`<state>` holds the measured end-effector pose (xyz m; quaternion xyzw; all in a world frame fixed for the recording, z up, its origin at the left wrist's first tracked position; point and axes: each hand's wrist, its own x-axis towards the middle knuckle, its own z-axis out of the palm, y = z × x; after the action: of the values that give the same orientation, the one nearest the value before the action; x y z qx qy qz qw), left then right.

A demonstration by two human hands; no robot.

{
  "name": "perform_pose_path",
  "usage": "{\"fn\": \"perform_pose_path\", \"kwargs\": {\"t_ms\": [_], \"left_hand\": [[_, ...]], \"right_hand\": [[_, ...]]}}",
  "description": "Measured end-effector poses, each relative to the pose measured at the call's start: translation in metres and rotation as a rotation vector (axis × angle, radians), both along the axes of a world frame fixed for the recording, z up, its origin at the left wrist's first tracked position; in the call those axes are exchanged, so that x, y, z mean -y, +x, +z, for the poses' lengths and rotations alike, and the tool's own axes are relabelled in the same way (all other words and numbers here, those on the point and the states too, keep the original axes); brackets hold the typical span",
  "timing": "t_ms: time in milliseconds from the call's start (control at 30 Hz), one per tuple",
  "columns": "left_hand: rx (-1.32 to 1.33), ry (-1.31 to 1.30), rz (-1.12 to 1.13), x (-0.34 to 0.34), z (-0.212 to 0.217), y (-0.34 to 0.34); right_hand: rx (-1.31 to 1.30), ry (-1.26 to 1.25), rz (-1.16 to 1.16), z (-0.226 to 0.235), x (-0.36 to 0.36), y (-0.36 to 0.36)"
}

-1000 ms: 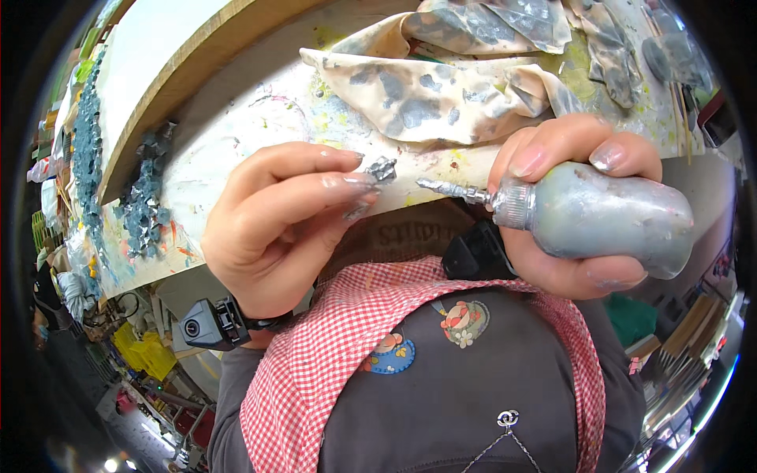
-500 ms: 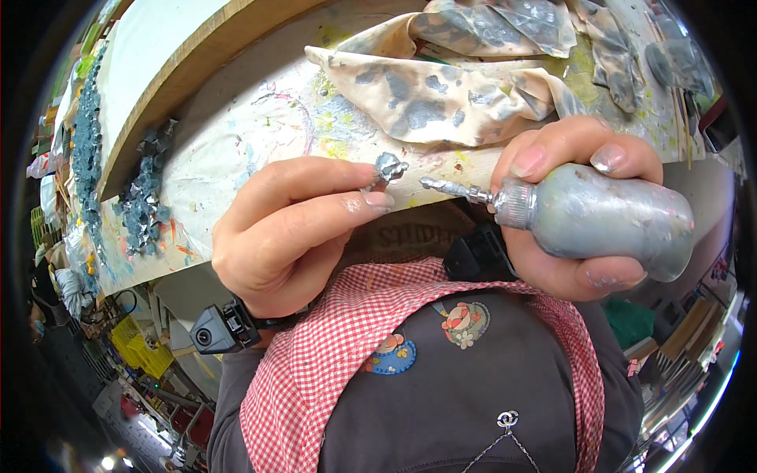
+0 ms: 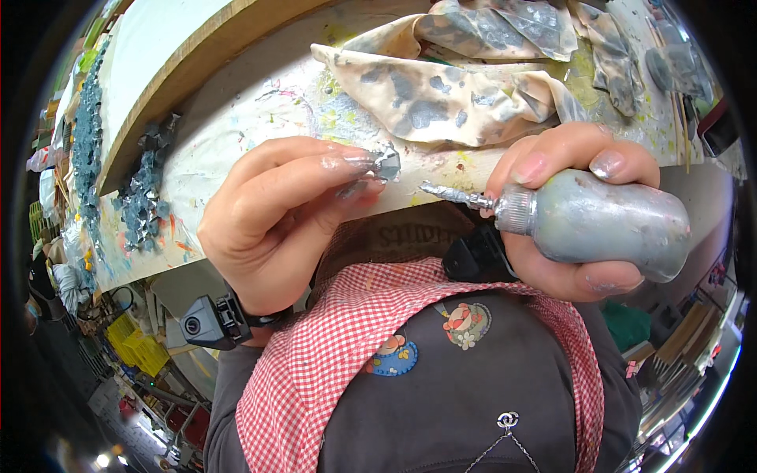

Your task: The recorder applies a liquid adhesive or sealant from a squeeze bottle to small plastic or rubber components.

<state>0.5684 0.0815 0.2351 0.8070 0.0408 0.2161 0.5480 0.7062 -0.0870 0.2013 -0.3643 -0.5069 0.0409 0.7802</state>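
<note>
My left hand (image 3: 272, 201) pinches a small grey-and-silver piece (image 3: 387, 164) between thumb and fingertips; its exact kind is unclear. Silvery paint smears the nails. My right hand (image 3: 544, 158) is wrapped round a clear squeeze bottle (image 3: 615, 225) with grey, silvery contents, held on its side. The bottle's narrow nozzle (image 3: 449, 192), crusted with silver, points left toward the small piece, a short gap away. Both hands are over the near edge of a paint-spattered table (image 3: 236, 118).
A grey-stained beige cloth (image 3: 441, 102) lies crumpled at the back. At the left, similar small grey pieces lie in a pile (image 3: 146, 201) beside a wooden-edged board (image 3: 169, 79); more form a long row (image 3: 87, 150). A clear cup (image 3: 682, 67) stands at the far right.
My left hand has turned, so the small piece shows a different, flatter grey side and sits slightly higher. The right hand and bottle have barely moved.
</note>
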Motion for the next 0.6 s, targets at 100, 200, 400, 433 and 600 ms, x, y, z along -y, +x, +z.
{"fn": "perform_pose_path", "kwargs": {"t_ms": [100,200,400,433,600], "left_hand": [[-0.080,-0.041,-0.037,-0.002,0.002,0.000],[-0.118,-0.196,0.037,0.003,0.003,0.001],[-0.186,-0.202,0.029,0.004,0.007,0.004],[-0.189,-0.204,0.030,0.004,0.007,0.003],[-0.163,-0.193,0.029,0.005,0.004,0.002]], "right_hand": [[0.025,-0.128,0.070,0.008,0.002,0.002],[0.054,-0.068,0.039,0.001,-0.005,0.001],[0.027,-0.038,0.032,0.001,-0.009,0.002],[0.037,-0.036,0.015,0.000,-0.011,0.002],[0.089,-0.023,-0.079,-0.002,-0.018,0.004]]}}
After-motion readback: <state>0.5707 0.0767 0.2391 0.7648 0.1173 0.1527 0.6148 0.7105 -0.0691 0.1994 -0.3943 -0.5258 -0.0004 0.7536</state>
